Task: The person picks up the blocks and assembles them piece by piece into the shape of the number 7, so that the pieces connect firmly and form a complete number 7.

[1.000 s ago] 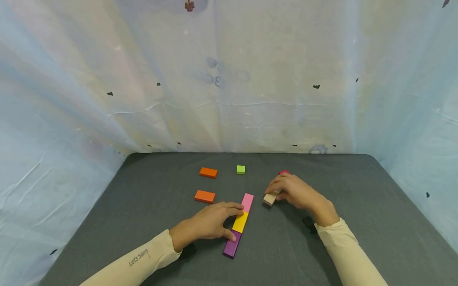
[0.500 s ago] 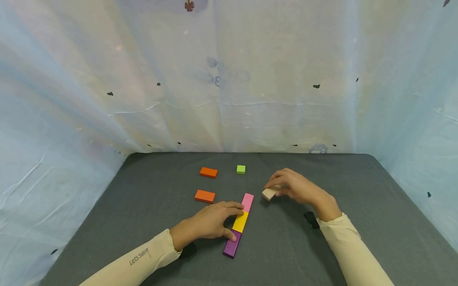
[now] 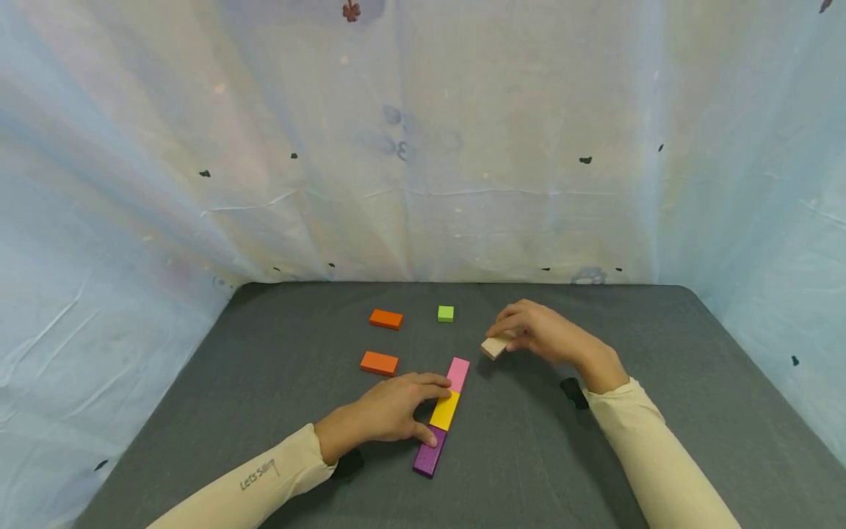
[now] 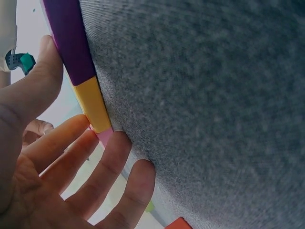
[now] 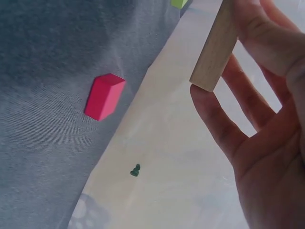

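Observation:
Purple (image 3: 429, 455), yellow (image 3: 444, 411) and pink (image 3: 458, 373) blocks lie end to end in a slanting row on the dark table. My left hand (image 3: 390, 408) rests at this row, thumb on the purple block and fingertips by the join of yellow and pink. In the left wrist view its fingers (image 4: 102, 167) are spread and fairly straight. To the right, my right hand (image 3: 548, 334) pinches a plain wooden block (image 3: 493, 346), held tilted above the cloth. The right wrist view shows thumb and fingers on that wooden block (image 5: 212, 52).
Two orange blocks (image 3: 380, 363) lie left of the row, one behind the other. A small green block (image 3: 446, 314) sits toward the back. A red block (image 5: 105, 97) shows in the right wrist view; my right hand hides it from the head view. A pale sheet (image 3: 423, 147) hangs behind.
My right hand has lifted the wooden block off the table and moved it a little back and to the left, covering the red block from the head view. My left hand stays put.

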Demonstrator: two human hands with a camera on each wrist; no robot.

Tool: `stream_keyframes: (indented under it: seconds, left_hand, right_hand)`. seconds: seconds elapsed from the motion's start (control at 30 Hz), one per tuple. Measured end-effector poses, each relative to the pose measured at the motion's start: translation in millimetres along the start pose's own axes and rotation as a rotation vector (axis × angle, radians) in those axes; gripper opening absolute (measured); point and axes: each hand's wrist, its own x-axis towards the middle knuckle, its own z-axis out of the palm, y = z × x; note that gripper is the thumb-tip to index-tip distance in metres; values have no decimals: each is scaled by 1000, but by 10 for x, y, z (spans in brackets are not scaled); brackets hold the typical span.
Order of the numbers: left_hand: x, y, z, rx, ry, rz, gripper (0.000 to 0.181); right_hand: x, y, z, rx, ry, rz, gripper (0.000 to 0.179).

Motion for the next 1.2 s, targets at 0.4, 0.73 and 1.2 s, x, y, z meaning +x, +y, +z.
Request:
stream_keyframes:
  seconds: [0.4,0.73,1.2]
  left_hand:
    - [0,-11,-4,1,6,-15,72]
    - [11,12,-4,7,-7,-22,73]
    - [-2,35,-15,14,-5,-19,73]
  right_hand:
    - [133,-47,-134,-16,-12,-3,33]
    - [192,12,-97,-24,-32,-4,34]
    - [278,68,-16,-24,-60,-27,33]
